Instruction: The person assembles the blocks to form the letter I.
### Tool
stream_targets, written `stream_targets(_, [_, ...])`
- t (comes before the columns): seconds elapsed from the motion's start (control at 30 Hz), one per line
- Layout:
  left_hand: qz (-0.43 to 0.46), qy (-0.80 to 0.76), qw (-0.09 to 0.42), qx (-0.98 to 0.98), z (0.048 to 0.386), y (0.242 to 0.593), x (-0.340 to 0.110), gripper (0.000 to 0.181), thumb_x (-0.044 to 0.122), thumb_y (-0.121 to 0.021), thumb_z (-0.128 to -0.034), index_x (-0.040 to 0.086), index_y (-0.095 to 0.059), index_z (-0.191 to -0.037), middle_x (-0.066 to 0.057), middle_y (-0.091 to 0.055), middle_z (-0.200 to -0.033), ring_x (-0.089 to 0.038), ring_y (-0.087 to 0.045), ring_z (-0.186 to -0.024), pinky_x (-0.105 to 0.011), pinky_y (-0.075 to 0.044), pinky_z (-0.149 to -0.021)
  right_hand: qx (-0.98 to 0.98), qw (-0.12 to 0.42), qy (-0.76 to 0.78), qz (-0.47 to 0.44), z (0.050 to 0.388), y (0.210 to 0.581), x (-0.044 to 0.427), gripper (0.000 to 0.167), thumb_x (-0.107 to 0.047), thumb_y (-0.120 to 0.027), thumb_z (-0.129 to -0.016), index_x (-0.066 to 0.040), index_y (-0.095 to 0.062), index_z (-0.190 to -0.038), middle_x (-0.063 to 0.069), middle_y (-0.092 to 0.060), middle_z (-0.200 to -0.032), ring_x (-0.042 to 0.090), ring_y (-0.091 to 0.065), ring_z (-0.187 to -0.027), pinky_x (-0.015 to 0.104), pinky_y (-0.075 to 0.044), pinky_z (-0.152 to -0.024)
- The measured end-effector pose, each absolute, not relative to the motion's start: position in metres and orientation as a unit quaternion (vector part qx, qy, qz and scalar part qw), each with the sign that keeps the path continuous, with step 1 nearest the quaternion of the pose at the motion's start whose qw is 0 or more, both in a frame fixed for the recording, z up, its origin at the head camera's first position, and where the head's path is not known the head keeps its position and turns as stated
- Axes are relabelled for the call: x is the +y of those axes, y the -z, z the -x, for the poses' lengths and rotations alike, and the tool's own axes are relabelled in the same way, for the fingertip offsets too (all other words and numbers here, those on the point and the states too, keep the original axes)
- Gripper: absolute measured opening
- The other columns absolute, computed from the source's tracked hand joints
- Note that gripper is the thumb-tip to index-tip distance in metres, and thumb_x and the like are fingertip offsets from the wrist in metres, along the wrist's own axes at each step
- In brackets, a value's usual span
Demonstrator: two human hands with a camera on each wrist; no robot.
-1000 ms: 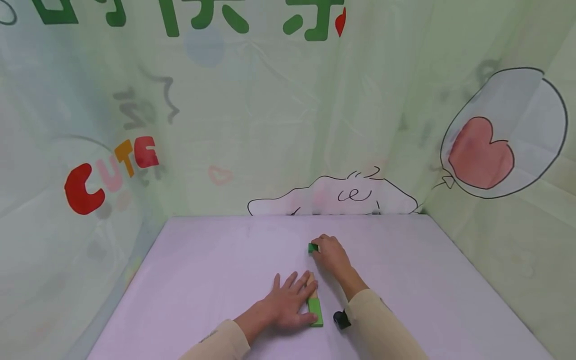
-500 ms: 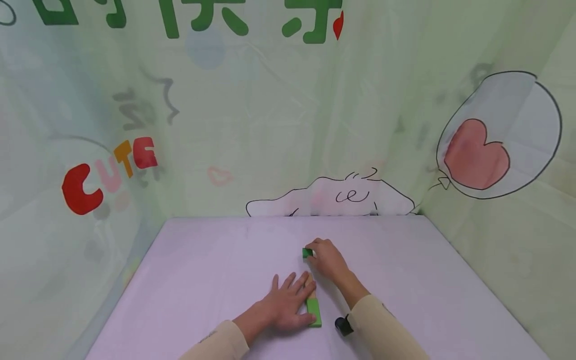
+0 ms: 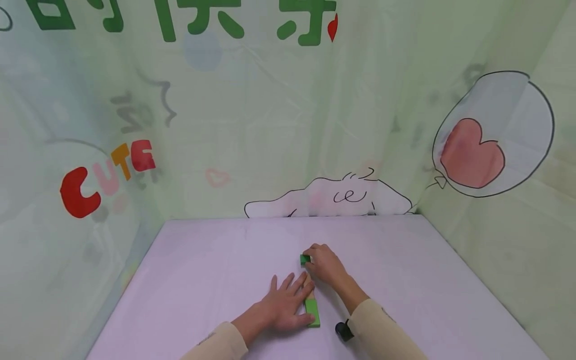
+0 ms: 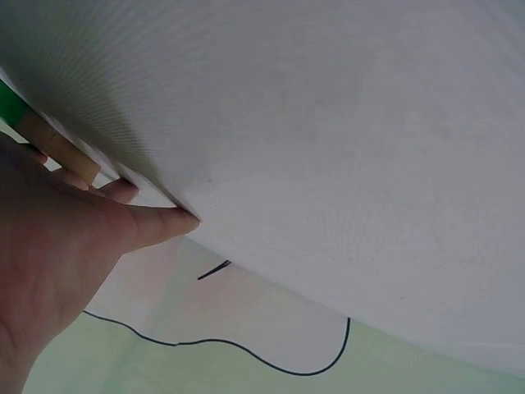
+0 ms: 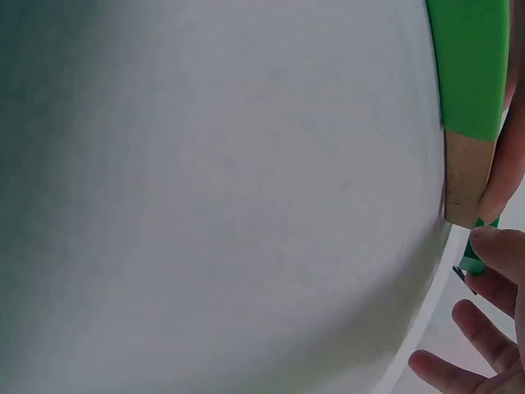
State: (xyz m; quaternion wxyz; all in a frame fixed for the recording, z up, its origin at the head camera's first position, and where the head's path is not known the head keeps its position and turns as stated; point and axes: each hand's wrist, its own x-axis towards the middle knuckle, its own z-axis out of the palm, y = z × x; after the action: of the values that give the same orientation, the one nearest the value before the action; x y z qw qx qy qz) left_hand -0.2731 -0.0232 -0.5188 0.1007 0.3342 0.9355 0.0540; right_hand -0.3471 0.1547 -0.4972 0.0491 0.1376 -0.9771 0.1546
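Observation:
My left hand [image 3: 285, 306] lies with straight, spread fingers on the table. Its thumb and fingertips rest at a light green block [image 3: 312, 311] and a bare-wood block [image 5: 467, 176]. These two lie end to end in a line, partly hidden under the fingers. Just beyond the far end of that line, my right hand [image 3: 327, 266] pinches a small dark green block [image 3: 304, 260] between thumb and finger. From the right wrist, this block [image 5: 473, 254] appears very close to the wood's end; whether they touch cannot be told. The right hand's other fingers are spread apart.
A pale lilac tabletop [image 3: 216, 270] carries the work. A small black object [image 3: 344, 331] is beside the right sleeve, partly covered by it. Printed curtains [image 3: 270, 110] enclose the table at the back and both sides.
My right hand has brought the dark green block nearer to me and a little to the left, toward the wood block's far end. The left hand stays in place on the blocks.

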Motion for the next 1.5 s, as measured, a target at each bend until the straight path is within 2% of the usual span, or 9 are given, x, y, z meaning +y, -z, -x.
stream_targets(0.77, [-0.337,-0.06,0.1,0.934,0.2729,0.5162,-0.0236,0.082,0.075,-0.031,-0.0984,0.032,-0.02,-0.167,0.002,-0.012,-0.176,-0.034,-0.021,-0.159,-0.072,-0.021,-0.118,-0.976,0.04,-0.136,-0.165,0.3472,0.4986,0.1548,0.026,-0.015,-0.08,-0.09,-0.007,-0.077,-0.115,0.008,-0.073,-0.115,0.027,-0.067,-0.108,0.045,-0.054,-0.099])
stream_targets(1.2, [-0.336,-0.06,0.101,0.934,0.2714,0.5151,-0.0231,0.082,0.074,-0.031,-0.0987,0.03,-0.02,-0.167,0.002,-0.012,-0.176,-0.034,-0.021,-0.159,-0.072,-0.022,-0.118,-0.978,0.016,-0.141,-0.155,0.3499,0.4975,0.1571,0.026,-0.016,-0.079,-0.09,-0.008,-0.077,-0.115,0.006,-0.072,-0.108,0.025,-0.069,-0.106,0.044,-0.055,-0.098])
stream_targets(1.5, [-0.334,-0.061,0.105,0.935,0.271,0.5161,-0.0221,0.082,0.075,-0.031,-0.0986,0.03,-0.02,-0.167,0.002,-0.01,-0.176,-0.033,-0.019,-0.16,-0.072,-0.021,-0.118,-0.98,0.003,-0.133,-0.149,0.3493,0.4967,0.1574,0.029,-0.017,-0.079,-0.09,-0.01,-0.076,-0.118,0.006,-0.073,-0.11,0.026,-0.07,-0.107,0.044,-0.056,-0.097])
